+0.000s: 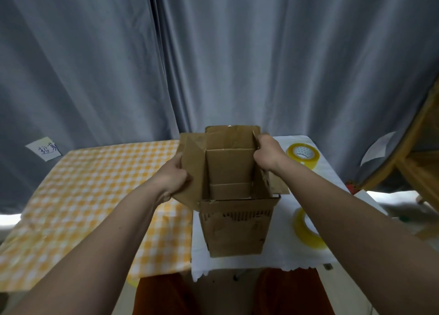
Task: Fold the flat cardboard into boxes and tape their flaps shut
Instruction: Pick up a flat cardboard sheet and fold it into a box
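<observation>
Curtain-backed table (273, 257): both hands grip box (234, 229) flaps.

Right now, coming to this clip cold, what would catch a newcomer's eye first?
The open brown cardboard box standing in the middle on a white cloth, its flaps up, with the left hand gripping the left flap and the right hand gripping the right one. Next, two yellowish rolls of clear tape right of the box, one far, one near, and the orange-and-white checked cloth to the left.
</observation>
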Tool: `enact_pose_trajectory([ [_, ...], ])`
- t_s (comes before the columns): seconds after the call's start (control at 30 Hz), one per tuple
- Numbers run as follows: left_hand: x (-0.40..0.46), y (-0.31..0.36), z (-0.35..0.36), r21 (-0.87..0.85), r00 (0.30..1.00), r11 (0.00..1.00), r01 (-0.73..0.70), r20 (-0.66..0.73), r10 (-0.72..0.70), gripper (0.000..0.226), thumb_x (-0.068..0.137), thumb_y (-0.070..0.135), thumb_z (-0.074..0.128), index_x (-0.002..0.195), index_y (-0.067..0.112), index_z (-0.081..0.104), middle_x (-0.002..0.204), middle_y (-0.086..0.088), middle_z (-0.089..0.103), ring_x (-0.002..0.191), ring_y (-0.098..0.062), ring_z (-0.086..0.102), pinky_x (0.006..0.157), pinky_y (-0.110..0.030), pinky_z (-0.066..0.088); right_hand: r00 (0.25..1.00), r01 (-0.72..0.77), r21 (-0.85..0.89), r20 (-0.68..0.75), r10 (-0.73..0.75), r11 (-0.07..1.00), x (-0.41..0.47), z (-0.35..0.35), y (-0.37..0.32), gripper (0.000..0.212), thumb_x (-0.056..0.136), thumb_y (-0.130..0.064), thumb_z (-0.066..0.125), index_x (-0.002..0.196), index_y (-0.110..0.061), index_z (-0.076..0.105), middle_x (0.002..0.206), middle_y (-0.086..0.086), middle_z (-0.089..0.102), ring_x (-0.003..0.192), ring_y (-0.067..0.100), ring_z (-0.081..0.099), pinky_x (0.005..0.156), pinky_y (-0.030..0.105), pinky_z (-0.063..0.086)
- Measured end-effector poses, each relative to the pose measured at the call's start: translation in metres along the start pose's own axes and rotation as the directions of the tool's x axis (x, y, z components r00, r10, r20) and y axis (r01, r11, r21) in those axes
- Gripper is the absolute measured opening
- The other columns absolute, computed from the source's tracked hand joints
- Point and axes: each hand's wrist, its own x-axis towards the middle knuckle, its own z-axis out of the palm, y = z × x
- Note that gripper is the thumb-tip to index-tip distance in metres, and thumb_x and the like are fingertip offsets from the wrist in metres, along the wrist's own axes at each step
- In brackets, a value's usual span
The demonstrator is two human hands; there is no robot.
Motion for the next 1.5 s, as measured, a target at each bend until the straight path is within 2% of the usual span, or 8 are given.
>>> enact_pose_trajectory([
  [0.33, 0.016, 0.005, 0.014, 0.018, 0.994, 0.999, -0.046, -0.103, 0.048, 0.037, 0.092, 0.002, 0.048, 0.116, 0.029, 0.041, 0.094, 0.003, 0.056, 0.083, -0.016, 0.056, 0.056, -0.026, 0.044, 0.999, 0.04, 0.025, 0.02, -0.04, 0.999, 0.004, -0.012, 0.006, 0.052, 0.087, 0.0, 0.048, 0.137, -0.013, 0.047, 0.131, 0.01, 0.054, 0.118, 0.029, 0.051, 0.098, 0.038, 0.045],
  [0.57, 0.011, 0.0, 0.013, -0.006, 0.992, 0.998, -0.063, -0.11, 0.062, 0.041, 0.093, 0.004, 0.05, 0.127, 0.026, 0.041, 0.101, 0.002, 0.056, 0.093, -0.02, 0.056, 0.072, -0.034, 0.048, 0.969, -0.058, 0.069, 0.246, 0.039, 0.996, -0.038, -0.022, 0.016, 0.055, 0.083, -0.025, 0.063, 0.133, -0.023, 0.038, 0.1, -0.002, 0.056, 0.083, 0.014, 0.057, 0.054, 0.024, 0.042],
  [0.67, 0.01, 0.002, 0.013, 0.03, 0.992, 0.996, -0.081, -0.093, 0.084, 0.052, 0.093, 0.001, 0.047, 0.136, 0.028, 0.039, 0.1, 0.005, 0.054, 0.097, -0.021, 0.056, 0.075, -0.035, 0.048, 0.981, -0.041, -0.034, 0.19, 0.047, 0.999, -0.045, -0.027, 0.018, 0.013, 0.087, -0.015, 0.052, 0.1, -0.017, 0.054, 0.086, 0.002, 0.058, 0.074, 0.02, 0.061, 0.055, 0.03, 0.051],
  [0.77, 0.007, 0.004, 0.012, 0.101, 0.989, 0.988, -0.12, -0.075, 0.128, 0.06, 0.093, 0.001, 0.048, 0.142, 0.033, 0.033, 0.107, 0.006, 0.056, 0.096, -0.017, 0.056, 0.071, -0.031, 0.048, 0.999, -0.007, -0.156, 0.05, 0.015, 0.988, -0.041, -0.032, 0.02, 0.014, 0.084, -0.004, 0.043, 0.075, -0.012, 0.048, 0.074, 0.005, 0.052, 0.074, 0.027, 0.056, 0.058, 0.03, 0.045],
  [1.03, -0.001, -0.008, 0.01, 0.547, 0.903, 0.807, -0.221, -0.198, 0.381, 0.093, 0.084, 0.018, 0.072, 0.154, 0.028, 0.01, 0.152, -0.004, 0.033, 0.135, -0.026, 0.038, 0.105, -0.039, 0.038, 0.995, 0.085, -0.287, -0.029, -0.098, 0.954, -0.037, -0.026, 0.037, 0.078, 0.083, 0.003, 0.047, 0.149, -0.024, 0.017, 0.146, 0.014, 0.034, 0.129, 0.034, 0.039, 0.1, 0.04, 0.039],
  [1.13, -0.008, -0.022, 0.008, 0.737, 0.762, 0.537, -0.411, -0.045, 0.645, 0.091, 0.083, 0.02, 0.073, 0.152, 0.028, 0.016, 0.148, -0.007, 0.039, 0.134, -0.026, 0.039, 0.11, -0.04, 0.036, 0.924, 0.293, -0.567, -0.039, -0.38, 0.77, -0.041, -0.023, 0.044, 0.066, 0.083, 0.003, 0.052, 0.143, -0.015, 0.035, 0.158, 0.007, 0.008, 0.146, 0.03, 0.001, 0.116, 0.041, 0.014],
  [1.27, -0.012, -0.03, 0.002, 0.717, 0.749, 0.422, -0.555, 0.211, 0.628, 0.084, 0.094, 0.011, 0.054, 0.146, 0.052, 0.002, 0.108, -0.004, 0.068, 0.091, -0.021, 0.065, 0.076, -0.035, 0.055, 0.809, 0.496, -0.666, 0.121, -0.575, 0.557, -0.045, -0.033, 0.055, 0.045, 0.086, 0.0, 0.049, 0.129, -0.013, 0.054, 0.142, 0.01, 0.046, 0.143, 0.021, 0.022, 0.112, 0.024, -0.003],
  [1.5, -0.017, -0.033, -0.009, 0.545, 0.872, 0.7, -0.461, 0.424, 0.245, 0.105, 0.073, 0.012, 0.072, 0.15, 0.042, 0.007, 0.127, 0.034, 0.047, 0.127, -0.002, 0.042, 0.098, -0.02, 0.039, 0.895, 0.44, -0.565, 0.341, -0.288, 0.698, -0.05, -0.048, 0.058, 0.048, 0.087, -0.007, 0.056, 0.131, -0.026, 0.052, 0.142, 0.005, 0.043, 0.136, 0.025, 0.031, 0.113, 0.033, 0.021],
])
